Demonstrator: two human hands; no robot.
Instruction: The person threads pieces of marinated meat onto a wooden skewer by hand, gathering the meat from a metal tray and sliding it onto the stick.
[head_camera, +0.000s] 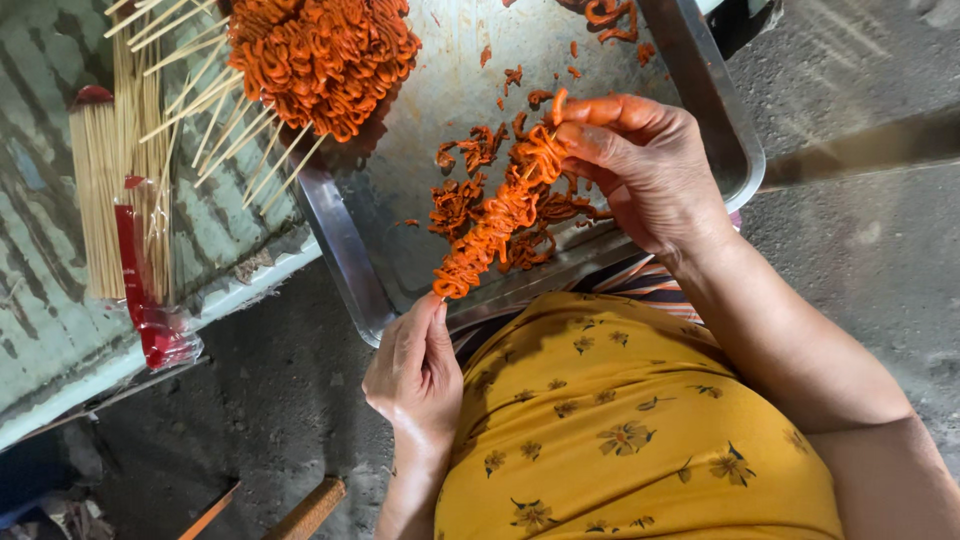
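My left hand (415, 370) pinches the lower end of a thin wooden skewer (490, 225) loaded with orange marinated meat strips. My right hand (640, 160) grips the upper end of the same skewer, fingers pressing a folded strip onto the stick. The skewer slants over the near rim of a large metal tray (345, 250). Loose orange meat pieces (470, 190) lie on the tray just beside the skewer.
A pile of finished orange skewers (320, 60) rests at the tray's far left, sticks pointing outward. Bundles of bare bamboo skewers (100, 200), one in a red-banded plastic wrapper (150, 310), lie on a green-white surface at left. Grey concrete floor lies below and right.
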